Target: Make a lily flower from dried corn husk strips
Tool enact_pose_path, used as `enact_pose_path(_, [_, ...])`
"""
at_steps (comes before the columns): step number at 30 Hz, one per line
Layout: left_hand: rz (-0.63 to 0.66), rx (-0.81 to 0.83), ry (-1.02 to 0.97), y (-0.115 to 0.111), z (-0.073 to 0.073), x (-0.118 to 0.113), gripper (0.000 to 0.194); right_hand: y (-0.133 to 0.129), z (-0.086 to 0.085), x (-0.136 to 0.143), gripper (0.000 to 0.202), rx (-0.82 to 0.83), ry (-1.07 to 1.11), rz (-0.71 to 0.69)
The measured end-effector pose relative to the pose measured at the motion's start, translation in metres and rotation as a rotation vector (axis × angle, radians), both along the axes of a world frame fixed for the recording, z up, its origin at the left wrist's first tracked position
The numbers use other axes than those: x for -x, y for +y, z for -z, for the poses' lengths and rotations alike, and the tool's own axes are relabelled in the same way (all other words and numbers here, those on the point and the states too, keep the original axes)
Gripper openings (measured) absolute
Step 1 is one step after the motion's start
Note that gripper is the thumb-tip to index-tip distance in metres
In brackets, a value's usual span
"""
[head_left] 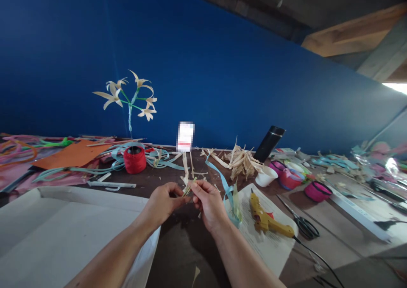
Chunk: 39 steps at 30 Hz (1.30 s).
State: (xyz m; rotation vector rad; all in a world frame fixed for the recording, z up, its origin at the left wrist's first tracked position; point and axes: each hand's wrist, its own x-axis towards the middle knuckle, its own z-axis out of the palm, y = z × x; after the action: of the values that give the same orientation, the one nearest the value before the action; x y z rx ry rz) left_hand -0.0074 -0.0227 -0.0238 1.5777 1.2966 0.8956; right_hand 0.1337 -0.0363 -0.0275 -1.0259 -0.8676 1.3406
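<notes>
Obs., head view. Clock centred on the meeting fingertips; 12 = away from the wearer.

- Held: thin greenish piece [187, 189], low in mid-view above the dark tabletop [178, 250], between both hands. Fine detail too small to resolve.
- Left hand [160, 203]: comes in from 8 o'clock; thumb and forefinger pinched on the piece.
- Right hand [210, 203]: comes in from 4–5 o'clock; thumb and forefinger pinched on the same piece, remaining fingers curled under.
- Key relation: the piece lies at 3 o'clock from the left palm and about 10 from the right. Its visible part slants roughly 1 to 7. Neither hand is clearly nearer; fingertips are close together, and contact between them cannot be confirmed.
- Pale husk strip [185, 167]: long axis near 12–6, lower end at the fingertips. Whether it joins the held piece: cannot tell.

Surroundings, same centre:
- 2 o'clock: dry husk bundle [243, 161]. Light-blue ribbon [221, 178] trails from 1 to 3, its lower part just beside the right wrist.
- Just short of 3: white cup [266, 176].
- Toward 4: yellow glue gun [270, 224], lying on a printed sheet [276, 252]; black-handled scissors [305, 228] farther out.
- 8: white tray [79, 228], near the left forearm.
- 10: red roll [135, 161].
- 11: pale flower spray [130, 110], upright against the blue backdrop.
</notes>
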Motion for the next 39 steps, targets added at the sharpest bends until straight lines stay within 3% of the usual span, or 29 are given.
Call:
enact_pose_path(27, [0.029,-0.014,0.029,-0.0018,-0.0008,0.0006,0.027,-0.0015,-0.0015,0.0035,0.022,-0.034,0.066,-0.021])
enact_pose_path(35, [0.109,0.195,-0.296,-0.0032,0.0009,-0.0050,0.030,0.0020,0.0028,0.0009,0.023,-0.080,-0.039,0.018])
enact_pose_path(39, [0.150,0.206,-0.321,-0.0058,-0.0062,-0.0040,0.038,0.0038,0.0037,-0.0019,0.023,-0.071,-0.034,0.055])
